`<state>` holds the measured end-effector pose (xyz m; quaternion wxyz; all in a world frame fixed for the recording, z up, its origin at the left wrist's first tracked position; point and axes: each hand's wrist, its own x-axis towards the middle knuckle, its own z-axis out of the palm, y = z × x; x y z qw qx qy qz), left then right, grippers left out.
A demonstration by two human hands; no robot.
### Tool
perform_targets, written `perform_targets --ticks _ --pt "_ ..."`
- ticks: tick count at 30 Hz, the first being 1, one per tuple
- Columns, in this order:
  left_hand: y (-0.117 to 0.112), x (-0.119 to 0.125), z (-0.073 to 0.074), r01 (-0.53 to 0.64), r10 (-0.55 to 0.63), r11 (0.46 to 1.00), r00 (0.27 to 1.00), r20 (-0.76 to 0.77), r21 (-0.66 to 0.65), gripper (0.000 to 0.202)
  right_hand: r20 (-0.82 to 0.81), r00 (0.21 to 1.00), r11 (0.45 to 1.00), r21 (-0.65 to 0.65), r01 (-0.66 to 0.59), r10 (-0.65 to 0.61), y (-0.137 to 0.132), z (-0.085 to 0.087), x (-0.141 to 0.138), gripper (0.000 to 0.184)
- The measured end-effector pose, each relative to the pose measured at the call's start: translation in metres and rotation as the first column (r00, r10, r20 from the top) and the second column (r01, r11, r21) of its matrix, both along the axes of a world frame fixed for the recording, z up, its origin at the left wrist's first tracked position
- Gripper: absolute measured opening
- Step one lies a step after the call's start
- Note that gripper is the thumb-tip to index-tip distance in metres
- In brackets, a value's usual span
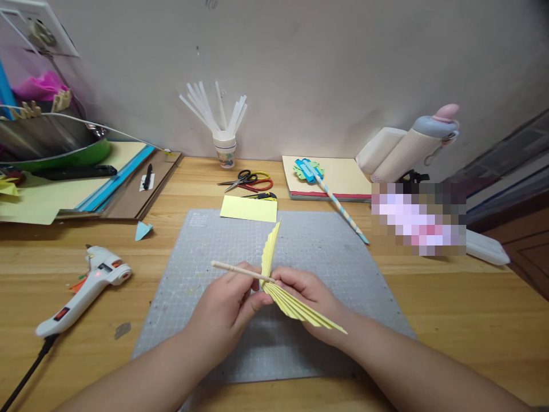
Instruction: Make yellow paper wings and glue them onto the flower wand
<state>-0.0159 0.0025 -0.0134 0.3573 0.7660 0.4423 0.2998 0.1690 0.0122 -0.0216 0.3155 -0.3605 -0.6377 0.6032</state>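
Above the grey cutting mat (214, 240), both my hands are closed around a pleated yellow paper fan (295, 303), pinched at its middle so its two halves spread apart. A thin wooden stick (234, 268) lies against that pinched middle and points to the left. My left hand (231, 306) grips the fan's centre, its thumb beside the pleats and the stick lying across its fingers. My right hand (306, 289) holds the fan from the other side, near the stick's right end; its fingertips are partly hidden behind the paper.
A white hot glue gun (88, 289) lies at left, its light on. Behind the mat are a yellow paper strip (249, 209), scissors (246, 181), a cutter (261, 196) and a paper cup (225, 151) of glue sticks. A blue-green paper flower (309, 170) rests on a pad (343, 186).
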Motion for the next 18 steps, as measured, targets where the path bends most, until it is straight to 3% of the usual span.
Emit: perform_targets --ticks 6,11,14,18 --pt "-0.001 0.002 0.0045 0.049 -0.048 0.999 0.999 0.025 -0.023 0.028 0.002 0.998 0.993 -0.102 0.055 -0.055 0.001 -0.0027 -0.0015 0.031" --pt "0.0014 -0.0001 0.0046 0.067 -0.067 0.998 0.998 0.021 0.0 0.029 -0.109 0.994 0.965 -0.263 -0.015 -0.014 0.0027 -0.0028 -0.0012 0.032" --pt "0.0009 -0.002 0.0029 -0.012 0.012 1.0 1.0 -0.003 0.02 0.02 -0.119 0.993 0.971 -0.232 -0.049 0.022 0.0039 0.0004 -0.0009 0.034" --pt "-0.0013 -0.0015 0.0014 -0.11 0.11 0.994 0.994 0.016 -0.021 0.015 -0.016 0.996 0.985 -0.151 -0.089 0.088 0.0046 0.0056 0.0003 0.033"
